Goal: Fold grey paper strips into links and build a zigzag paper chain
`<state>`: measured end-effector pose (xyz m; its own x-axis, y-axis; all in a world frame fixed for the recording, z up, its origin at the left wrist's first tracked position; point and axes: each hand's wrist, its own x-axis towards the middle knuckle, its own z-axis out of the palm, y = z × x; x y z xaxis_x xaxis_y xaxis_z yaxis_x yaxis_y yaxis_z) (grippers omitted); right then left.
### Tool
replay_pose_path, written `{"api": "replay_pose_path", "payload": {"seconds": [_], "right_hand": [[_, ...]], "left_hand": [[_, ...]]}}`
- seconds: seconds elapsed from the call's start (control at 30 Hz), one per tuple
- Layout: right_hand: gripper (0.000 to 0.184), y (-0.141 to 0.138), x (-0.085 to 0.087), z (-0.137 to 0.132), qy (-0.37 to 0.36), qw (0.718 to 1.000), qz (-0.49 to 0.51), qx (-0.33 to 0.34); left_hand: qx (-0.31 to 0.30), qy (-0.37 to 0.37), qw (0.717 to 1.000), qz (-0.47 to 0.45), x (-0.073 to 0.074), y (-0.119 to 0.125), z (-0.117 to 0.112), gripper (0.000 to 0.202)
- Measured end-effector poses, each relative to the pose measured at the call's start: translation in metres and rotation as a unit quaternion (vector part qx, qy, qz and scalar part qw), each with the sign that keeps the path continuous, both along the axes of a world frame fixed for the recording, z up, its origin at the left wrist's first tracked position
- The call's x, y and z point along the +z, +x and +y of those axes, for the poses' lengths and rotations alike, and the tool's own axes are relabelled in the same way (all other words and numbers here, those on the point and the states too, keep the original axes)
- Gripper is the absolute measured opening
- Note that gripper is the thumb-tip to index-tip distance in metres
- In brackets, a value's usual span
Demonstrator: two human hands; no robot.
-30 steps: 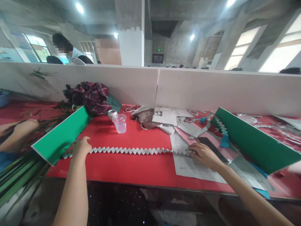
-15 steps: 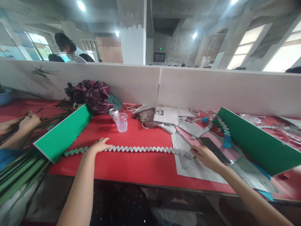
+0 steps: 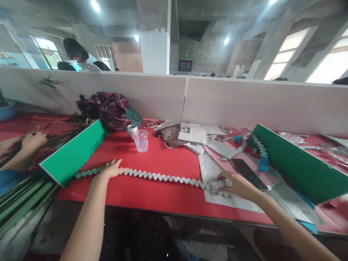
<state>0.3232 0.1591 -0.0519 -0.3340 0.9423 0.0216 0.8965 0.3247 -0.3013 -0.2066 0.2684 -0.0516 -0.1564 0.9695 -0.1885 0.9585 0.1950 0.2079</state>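
Observation:
A long zigzag chain of folded paper (image 3: 163, 177) lies stretched across the red table (image 3: 152, 192). My left hand (image 3: 112, 169) rests flat on its left part, fingers stretched out to the right. My right hand (image 3: 237, 184) is closed on the chain's right end, which bunches up under the fingers over a sheet of printed paper (image 3: 217, 188). The chain's far left end lies beside a green divider board (image 3: 73, 154).
A plastic cup (image 3: 141, 140) and a can (image 3: 132, 129) stand behind the chain. Loose papers (image 3: 193, 136), a black phone (image 3: 247, 173), a second green board (image 3: 293, 165), a plaid cloth (image 3: 108, 108). Another person's hands (image 3: 29, 141) work on green leaves at left. White partition behind.
My left hand slid right along the chain from its left end. My right hand pulled the right end nearer the table's front edge and gathered it, so the chain now slants.

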Motion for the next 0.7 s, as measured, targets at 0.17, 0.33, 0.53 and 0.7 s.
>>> {"api": "replay_pose_path", "payload": {"seconds": [0.17,0.33,0.53,0.7], "right_hand": [[0.043,-0.052,-0.009,-0.012,0.052,0.996,-0.011,0.065],[0.067,-0.103,-0.025,-0.009,0.086,0.991,-0.037,0.097],[0.065,-0.108,-0.031,-0.002,0.029,0.993,-0.027,0.115],[0.061,-0.096,-0.026,0.0,-0.012,0.99,0.004,0.143]], "left_hand": [[-0.07,0.092,0.993,-0.01,0.005,0.037,-0.01,0.056],[-0.283,0.208,0.935,-0.049,-0.006,0.121,-0.036,0.048],[-0.381,0.16,0.91,-0.038,-0.04,0.167,-0.061,0.052],[-0.393,0.167,0.904,-0.02,-0.045,0.162,-0.06,0.052]]}}
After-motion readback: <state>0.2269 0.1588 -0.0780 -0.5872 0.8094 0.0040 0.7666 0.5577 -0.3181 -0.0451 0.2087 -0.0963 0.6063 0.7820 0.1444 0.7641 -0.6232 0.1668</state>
